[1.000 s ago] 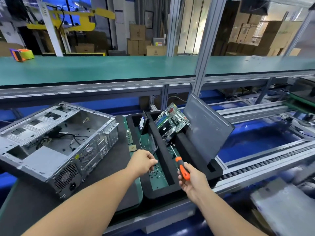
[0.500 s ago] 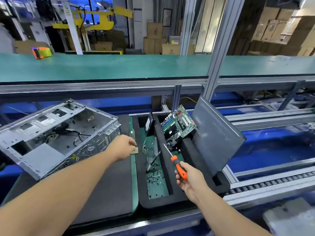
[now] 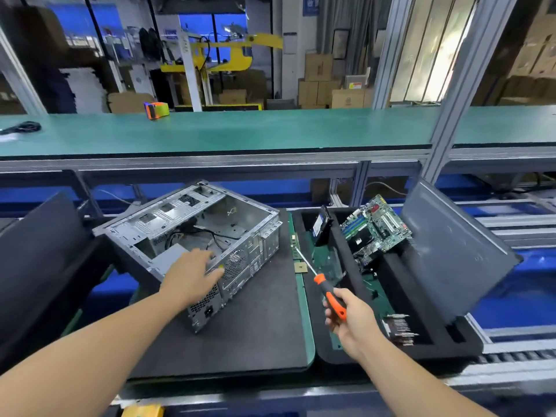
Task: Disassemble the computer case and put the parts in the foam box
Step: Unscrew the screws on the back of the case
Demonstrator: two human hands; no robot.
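Observation:
An open grey computer case (image 3: 168, 230) lies on a dark mat (image 3: 258, 326) at the left, with loose cables inside. My left hand (image 3: 192, 273) rests on the case's near rim, fingers spread over the rear fan grille. My right hand (image 3: 350, 319) grips an orange-handled screwdriver (image 3: 326, 288), its shaft pointing up and left over the mat's edge. To the right stands the black foam box (image 3: 337, 353). It holds a green motherboard (image 3: 376, 230), a dark drive (image 3: 320, 228) standing upright, and a grey side panel (image 3: 451, 251) leaning at its right end.
A small square chip (image 3: 301, 267) and a memory stick (image 3: 293, 240) lie on the green strip between mat and box. A heatsink (image 3: 398, 328) sits in the box's near corner. A green shelf (image 3: 270, 130) runs behind. Roller rails (image 3: 511, 356) lie at the right.
My left hand has moved left from the foam box across the mat onto the case. The right hand with the screwdriver has barely moved. The view has swung left.

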